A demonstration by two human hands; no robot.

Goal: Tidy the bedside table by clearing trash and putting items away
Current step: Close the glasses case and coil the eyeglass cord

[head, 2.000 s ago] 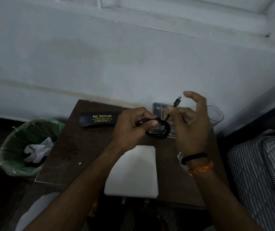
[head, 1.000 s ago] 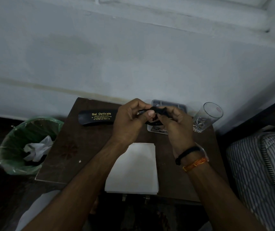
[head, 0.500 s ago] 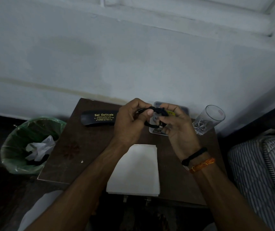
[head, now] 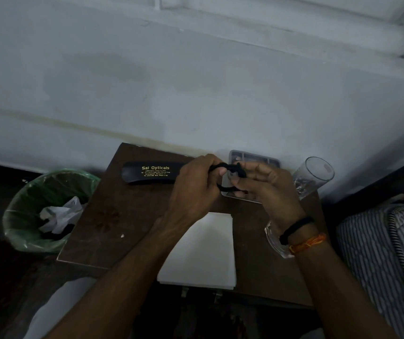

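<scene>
head view: both hands (head: 196, 189) on coiled black cable (head: 230, 178)

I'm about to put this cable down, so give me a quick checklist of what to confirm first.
1. Black cable coiled in a loop: ok.
2. Both hands gripping it, left hand and right hand: ok.
3. Loose end tucked in: cannot tell, fingers cover it.
4. Grey tray free to take the coil: cannot tell, hands hide most of it.
5. Glass apart from the right hand: ok.
6. Table tidy: not ok, white paper stack and black spectacle case lie out.
</scene>
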